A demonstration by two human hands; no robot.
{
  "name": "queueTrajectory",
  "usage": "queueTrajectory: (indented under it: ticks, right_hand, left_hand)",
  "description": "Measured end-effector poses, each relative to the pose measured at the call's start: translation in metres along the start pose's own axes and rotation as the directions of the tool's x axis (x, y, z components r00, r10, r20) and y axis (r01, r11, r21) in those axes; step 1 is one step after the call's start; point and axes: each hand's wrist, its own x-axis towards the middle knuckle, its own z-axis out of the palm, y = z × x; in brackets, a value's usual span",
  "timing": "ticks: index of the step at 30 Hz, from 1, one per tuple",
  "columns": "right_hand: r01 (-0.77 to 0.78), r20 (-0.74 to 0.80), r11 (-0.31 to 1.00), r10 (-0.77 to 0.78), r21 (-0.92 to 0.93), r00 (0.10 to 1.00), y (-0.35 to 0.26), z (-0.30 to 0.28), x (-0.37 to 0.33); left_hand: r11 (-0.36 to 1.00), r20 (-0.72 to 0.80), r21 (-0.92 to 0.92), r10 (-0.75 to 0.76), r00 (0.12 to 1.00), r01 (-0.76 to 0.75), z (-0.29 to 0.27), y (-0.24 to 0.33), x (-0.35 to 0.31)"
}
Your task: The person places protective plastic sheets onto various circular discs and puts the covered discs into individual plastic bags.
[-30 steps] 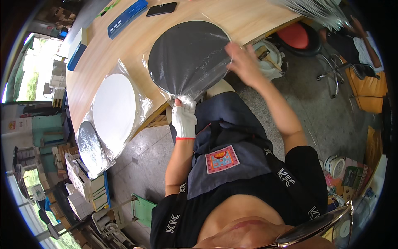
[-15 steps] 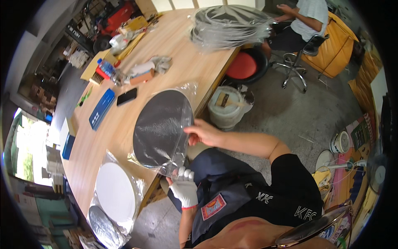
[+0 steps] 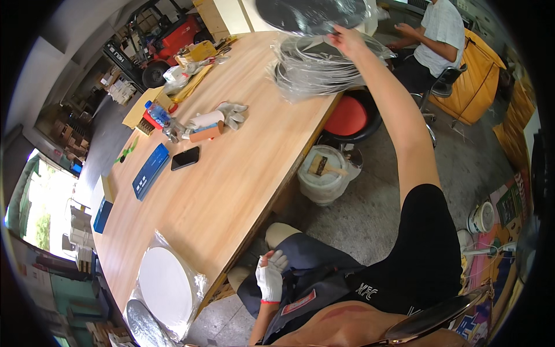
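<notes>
My right hand [image 3: 348, 44], bare, reaches far forward and grips the near edge of a dark round disc in clear plastic wrap [image 3: 312, 13], partly cut off by the upper rim of the view. The disc is over a stack of similar plastic-wrapped discs [image 3: 312, 72] at the table's far end. Close to my lap, my left hand [image 3: 270, 277] wears a white glove with a red cuff. It is empty, its fingers loosely bent and apart. White round discs in clear plastic [image 3: 166, 282] lie at the table's near left corner, with a silvery wrapped disc [image 3: 147, 324] beside them.
On the wooden table [image 3: 231, 185] lie a phone [image 3: 185, 158], blue boxes [image 3: 151, 172], a water bottle [image 3: 157, 113] and grey gloves [image 3: 232, 114]. A red stool [image 3: 346, 115] and a white bucket [image 3: 321, 179] stand by its right edge. Another person [image 3: 439, 34] sits beyond.
My right hand has carried the dark wrapped disc from the near table to above the far stack. My left hand has let go of its edge and stayed near my lap.
</notes>
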Motion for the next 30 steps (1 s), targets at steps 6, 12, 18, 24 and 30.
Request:
queueTrajectory:
  ticks: [6,12,18,24,30]
  right_hand:
    - [-0.328,-0.265,0.658,0.197,-0.678,0.944,0.029,-0.091,0.006]
    - [-0.270,-0.270,0.013,-0.102,-0.963,0.957,-0.013,-0.106,-0.021]
    - [-0.177,-0.209,0.323,-0.065,-0.929,0.976,0.032,-0.114,0.031]
    - [0.065,0.056,0.092,-0.096,-0.994,0.994,0.054,-0.217,0.143]
    - [0.208,0.158,0.160,-0.279,-0.965,0.947,0.132,-0.209,0.121]
  left_hand:
    - [0.999,0.020,-0.015,-0.048,0.999,0.048,0.000,-0.010,0.003]
    - [0.997,0.006,0.039,-0.074,0.997,0.074,0.004,-0.010,0.010]
    - [0.993,-0.019,0.051,-0.102,0.995,0.102,0.001,-0.020,0.018]
    - [0.991,0.125,0.129,-0.037,0.991,0.021,0.011,-0.006,0.016]
    - [0.919,0.144,0.341,0.155,0.977,-0.196,-0.002,0.014,-0.015]
